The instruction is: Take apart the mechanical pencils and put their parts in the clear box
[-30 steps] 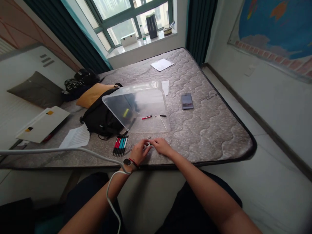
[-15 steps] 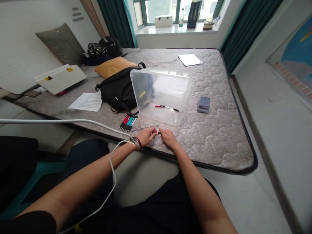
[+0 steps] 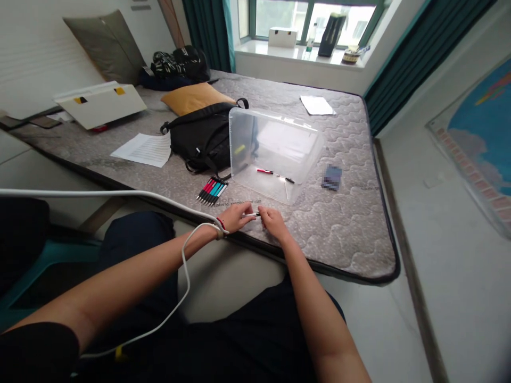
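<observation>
Above the near edge of the mattress [image 3: 339, 234], my left hand [image 3: 235, 215] pinches the white barrel of a pen [image 3: 250, 215]. My right hand [image 3: 273, 222] is closed around the pen's dark end, so both hands meet on it. Left of them, several red, teal and white pens [image 3: 212, 191] lie side by side in a row. Beyond my hands a clear plastic box [image 3: 275, 187] rests on its side, its opening toward me. Inside it lie a red pen part [image 3: 265, 171] and a black-tipped pen part [image 3: 287, 180].
A black backpack [image 3: 207, 138] lies against the box's left side, near a printed sheet [image 3: 143, 150]. A blurred phone-like object [image 3: 332, 177] lies right of the box. A white cable [image 3: 99, 193] runs across to my left wrist. White paper [image 3: 317, 105] lies farther back.
My left hand has shifted slightly left, and more of the pen's white barrel now shows between my hands. The camera view has tilted and shifted a little.
</observation>
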Motion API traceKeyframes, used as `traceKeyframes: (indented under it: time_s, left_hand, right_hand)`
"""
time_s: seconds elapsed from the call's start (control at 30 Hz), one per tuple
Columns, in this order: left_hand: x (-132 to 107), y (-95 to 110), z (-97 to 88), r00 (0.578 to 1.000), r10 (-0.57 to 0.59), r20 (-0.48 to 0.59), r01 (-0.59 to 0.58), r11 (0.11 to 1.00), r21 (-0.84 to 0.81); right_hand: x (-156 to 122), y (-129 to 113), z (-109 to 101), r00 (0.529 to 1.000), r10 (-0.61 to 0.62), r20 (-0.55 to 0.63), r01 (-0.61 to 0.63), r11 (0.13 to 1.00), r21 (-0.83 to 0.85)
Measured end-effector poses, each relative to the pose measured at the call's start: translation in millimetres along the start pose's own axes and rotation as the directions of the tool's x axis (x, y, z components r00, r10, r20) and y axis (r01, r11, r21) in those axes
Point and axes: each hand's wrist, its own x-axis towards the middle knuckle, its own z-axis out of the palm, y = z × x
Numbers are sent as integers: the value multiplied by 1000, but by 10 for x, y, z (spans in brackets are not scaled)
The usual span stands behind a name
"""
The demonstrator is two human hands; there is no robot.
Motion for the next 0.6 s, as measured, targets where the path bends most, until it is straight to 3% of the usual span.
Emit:
traceKeyframes:
  time_s: [0.27, 0.6]
  left_hand:
    - [-99, 74, -73, 992, -100, 80, 92, 992, 91]
    - [-126, -2, -34, 999, -44, 28, 42, 997, 62]
  right_hand:
    - [-34, -59, 65, 999, 39, 38, -38, 999, -36]
    - [-18, -91, 76, 998, 61, 27, -62, 998, 20]
